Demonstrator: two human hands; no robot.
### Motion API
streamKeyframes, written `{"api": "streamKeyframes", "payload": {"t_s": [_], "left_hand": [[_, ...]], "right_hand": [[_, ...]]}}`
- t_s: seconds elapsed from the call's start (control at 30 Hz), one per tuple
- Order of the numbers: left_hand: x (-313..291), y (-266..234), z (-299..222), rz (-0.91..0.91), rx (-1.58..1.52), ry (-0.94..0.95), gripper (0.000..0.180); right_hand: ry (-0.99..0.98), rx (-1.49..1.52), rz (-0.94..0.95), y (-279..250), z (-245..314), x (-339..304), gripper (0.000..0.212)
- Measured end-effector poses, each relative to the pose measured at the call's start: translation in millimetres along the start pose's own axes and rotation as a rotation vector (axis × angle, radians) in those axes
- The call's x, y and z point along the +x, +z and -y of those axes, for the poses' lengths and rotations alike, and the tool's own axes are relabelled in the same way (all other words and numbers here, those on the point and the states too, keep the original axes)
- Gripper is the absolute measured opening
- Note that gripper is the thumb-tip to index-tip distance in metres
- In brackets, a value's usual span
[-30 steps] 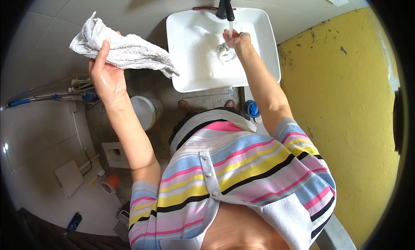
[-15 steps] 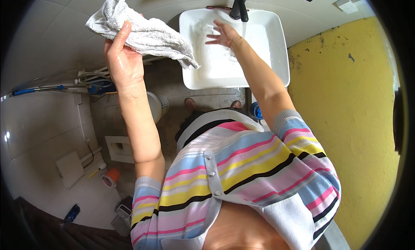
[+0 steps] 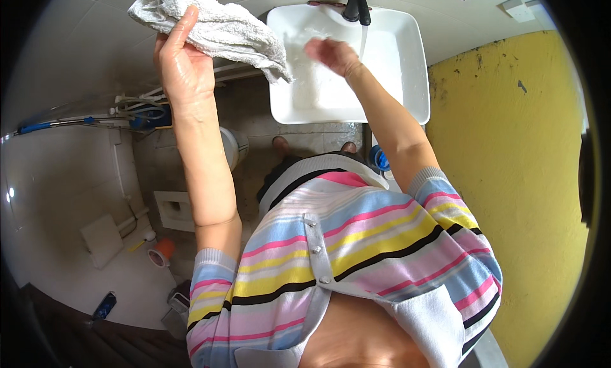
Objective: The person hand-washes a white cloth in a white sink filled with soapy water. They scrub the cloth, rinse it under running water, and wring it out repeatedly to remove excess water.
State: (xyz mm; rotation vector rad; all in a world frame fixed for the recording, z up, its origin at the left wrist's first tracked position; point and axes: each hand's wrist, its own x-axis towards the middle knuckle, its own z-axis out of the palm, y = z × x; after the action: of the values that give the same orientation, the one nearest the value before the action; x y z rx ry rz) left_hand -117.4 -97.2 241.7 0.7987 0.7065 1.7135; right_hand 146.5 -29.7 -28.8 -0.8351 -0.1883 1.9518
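Observation:
My left hand [image 3: 182, 72], wet and raised at the left, grips a bunched white towel [image 3: 219, 34] between thumb and fingers. One end of the towel hangs just over the left rim of the white rectangular sink [image 3: 349, 118]. Inside that sink, above its wet bottom, is my right hand [image 3: 334, 55], smeared by motion so that its finger posture does not show. Nothing can be made out in it. A thin stream of water runs from the black faucet [image 3: 357, 6], just right of my right hand.
A yellow wall [image 3: 509, 145] stands close on the right. Under the sink's right side is a container with something blue [image 3: 379, 158]. A white bucket [image 3: 233, 148] stands below my left forearm; blue-handled poles [image 3: 57, 124] lie farther left. An orange cup [image 3: 163, 250] is at lower left.
My right hand has swung slightly left and down in the sink, its spread fingers now blurred. The towel stays in my left hand, a little higher in view. The whole view has shifted slightly.

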Motion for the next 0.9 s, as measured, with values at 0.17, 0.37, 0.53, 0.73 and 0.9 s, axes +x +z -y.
{"api": "streamKeyframes", "payload": {"t_s": [0.17,0.37,0.53,0.73,0.9], "left_hand": [[4,-7,-3,0.002,0.023,-0.004,0.041],[-4,4,-8,-0.027,0.016,-0.04,0.04],[1,5,-4,-0.015,-0.011,-0.072,0.04],[8,0,-3,0.001,-0.019,-0.101,0.04],[17,-10,3,0.019,-0.014,-0.075,0.039]], "right_hand": [[0.261,-0.573,-0.341,28,-24,-36,0.039],[-0.31,0.32,-0.529,-38,13,-25,0.032],[-0.163,0.233,-0.045,-41,14,-24,0.029],[0.247,-0.794,-0.029,7,-53,-46,0.03],[0.204,-1.359,-0.36,1,-21,-59,0.023]]}}
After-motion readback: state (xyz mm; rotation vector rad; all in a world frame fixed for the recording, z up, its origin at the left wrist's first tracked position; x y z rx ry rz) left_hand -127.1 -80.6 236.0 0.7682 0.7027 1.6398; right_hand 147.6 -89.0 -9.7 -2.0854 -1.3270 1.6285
